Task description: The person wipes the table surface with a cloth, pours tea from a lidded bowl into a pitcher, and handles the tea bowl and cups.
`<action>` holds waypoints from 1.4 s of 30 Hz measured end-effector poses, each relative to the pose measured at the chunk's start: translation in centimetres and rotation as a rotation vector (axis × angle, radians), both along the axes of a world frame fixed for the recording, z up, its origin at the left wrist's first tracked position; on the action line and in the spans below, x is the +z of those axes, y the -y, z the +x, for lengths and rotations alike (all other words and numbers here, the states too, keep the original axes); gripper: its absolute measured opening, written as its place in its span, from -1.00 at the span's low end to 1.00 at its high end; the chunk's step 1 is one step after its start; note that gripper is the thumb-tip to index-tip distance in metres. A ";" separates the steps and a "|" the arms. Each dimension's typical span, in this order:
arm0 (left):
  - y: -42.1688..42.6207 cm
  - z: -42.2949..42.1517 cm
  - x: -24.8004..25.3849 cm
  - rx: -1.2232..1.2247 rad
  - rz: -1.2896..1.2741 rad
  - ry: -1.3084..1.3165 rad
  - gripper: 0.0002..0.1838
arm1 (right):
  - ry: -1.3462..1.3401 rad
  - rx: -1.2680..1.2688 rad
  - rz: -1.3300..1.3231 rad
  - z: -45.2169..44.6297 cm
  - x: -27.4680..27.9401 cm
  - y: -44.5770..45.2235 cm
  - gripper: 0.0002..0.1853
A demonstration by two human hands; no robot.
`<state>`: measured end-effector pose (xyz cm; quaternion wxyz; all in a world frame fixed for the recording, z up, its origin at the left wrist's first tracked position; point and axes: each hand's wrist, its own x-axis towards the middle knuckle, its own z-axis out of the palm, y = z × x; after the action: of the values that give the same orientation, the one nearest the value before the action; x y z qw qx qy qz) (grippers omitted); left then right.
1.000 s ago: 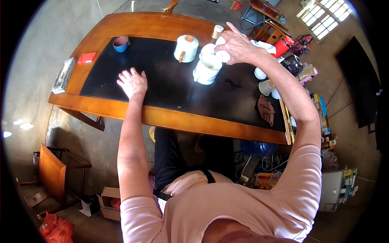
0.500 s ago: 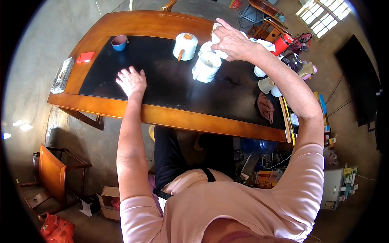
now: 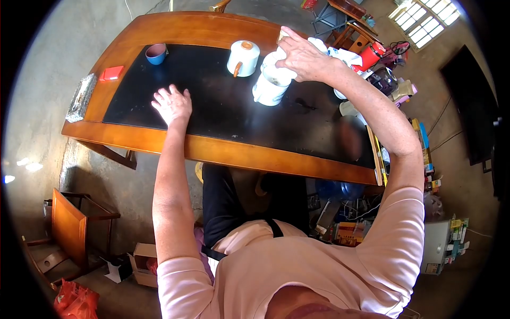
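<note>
My left hand (image 3: 172, 106) rests palm down on the black tabletop (image 3: 212, 111), fingers spread and holding nothing. My right hand (image 3: 303, 57) reaches across to the white mug (image 3: 270, 92). Its fingers are closed on a small white object (image 3: 286, 73) that overlaps the mug's rim; the hand hides much of it, and its kind is unclear. Another white vessel (image 3: 272, 59) stands just behind the mug, partly covered by the fingers. Left of these is a white teapot (image 3: 244, 57) with a brown handle and a brown knob.
A blue cup (image 3: 156, 55) and a red box (image 3: 111, 73) are at the table's left, beside a silvery block (image 3: 82, 98). Along the right side stand a red flask (image 3: 370, 56), a dark jar (image 3: 383, 81) and white cups. A blurred brown item (image 3: 350, 138) lies near the front.
My right hand has shifted slightly down and left, bringing the white object over the mug's rim. My left hand stays in place on the table.
</note>
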<state>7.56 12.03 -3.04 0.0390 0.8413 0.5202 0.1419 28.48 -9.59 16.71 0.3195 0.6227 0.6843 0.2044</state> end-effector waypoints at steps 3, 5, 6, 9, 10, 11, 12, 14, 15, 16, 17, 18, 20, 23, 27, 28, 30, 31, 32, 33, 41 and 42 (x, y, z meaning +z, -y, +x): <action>-0.1 0.0 -0.1 0.001 0.012 -0.005 -0.45 | 0.017 -0.013 -0.011 0.0 -0.2 0.1 -0.48; -0.1 0.1 -0.2 0.002 0.018 -0.005 -0.45 | 0.018 -0.029 -0.022 -0.1 -0.3 0.1 -0.49; -0.1 0.1 -0.2 0.002 0.021 -0.006 -0.45 | 0.018 -0.038 -0.028 -0.1 -0.4 0.1 -0.49; -0.1 0.1 -0.1 0.000 0.016 -0.010 -0.45 | 0.016 -0.038 -0.016 0.1 -0.6 0.2 -0.49; -0.1 0.1 -0.1 -0.001 0.016 -0.010 -0.45 | 0.015 -0.044 -0.016 0.1 -0.7 0.2 -0.50; 0.0 0.1 -0.1 -0.001 0.016 -0.010 -0.45 | 0.014 -0.050 -0.016 0.0 -0.7 0.2 -0.50; 0.0 0.1 -0.1 -0.001 0.015 -0.009 -0.45 | 0.012 -0.056 -0.016 0.0 -0.7 0.3 -0.50; 0.0 0.0 0.1 -0.001 0.009 -0.016 -0.44 | 0.020 -0.046 -0.010 0.2 -0.9 0.3 -0.50; 0.0 0.1 0.2 -0.001 0.005 -0.019 -0.44 | 0.024 -0.040 -0.008 0.3 -1.0 0.3 -0.51; 0.0 0.1 0.2 -0.002 0.002 -0.022 -0.44 | 0.020 -0.035 -0.003 0.3 -0.9 0.4 -0.51; 0.0 0.1 0.2 -0.002 -0.001 -0.024 -0.44 | 0.015 -0.030 0.002 0.3 -0.8 0.5 -0.51; 0.1 0.1 0.2 -0.002 -0.004 -0.027 -0.44 | 0.010 -0.025 0.007 0.3 -0.8 0.5 -0.51; 0.1 0.0 0.4 -0.004 -0.010 -0.033 -0.43 | 0.026 0.023 0.035 0.9 -1.2 0.6 -0.53; 0.1 0.0 0.2 -0.003 -0.003 -0.031 -0.43 | 0.042 0.027 0.036 0.8 -1.2 0.7 -0.56; 0.1 0.0 0.2 -0.002 -0.007 -0.028 -0.42 | 0.019 -0.022 0.048 1.1 -1.7 0.9 -0.52; 0.2 0.1 0.3 -0.004 -0.017 -0.021 -0.42 | -0.024 -0.012 0.078 1.2 -1.5 1.1 -0.52; 0.4 -0.1 0.6 0.001 -0.019 -0.045 -0.42 | -0.148 0.014 0.158 1.5 -1.5 1.8 -0.52; 0.0 0.1 -0.6 0.018 0.044 0.017 -0.43 | -0.225 -0.060 0.192 2.2 -2.0 2.0 -0.49; -0.3 0.2 -1.2 0.022 0.129 0.043 -0.45 | -0.272 -0.031 0.299 2.6 -2.1 2.7 -0.45; -0.8 0.1 -1.6 0.011 0.101 0.029 -0.45 | -0.398 -0.172 0.319 2.8 -2.3 3.2 -0.44; 0.1 0.2 -0.2 -0.004 -0.002 -0.020 -0.41 | -1.446 -0.509 0.824 11.3 -9.3 10.5 -0.40; 0.0 0.2 -0.2 -0.008 -0.005 -0.032 -0.40 | -1.413 -0.501 0.878 12.5 -10.9 11.2 -0.36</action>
<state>7.79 12.06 -3.29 0.0332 0.8453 0.5179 0.1269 40.98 -20.80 5.77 -0.4139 0.8031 0.4243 -0.0610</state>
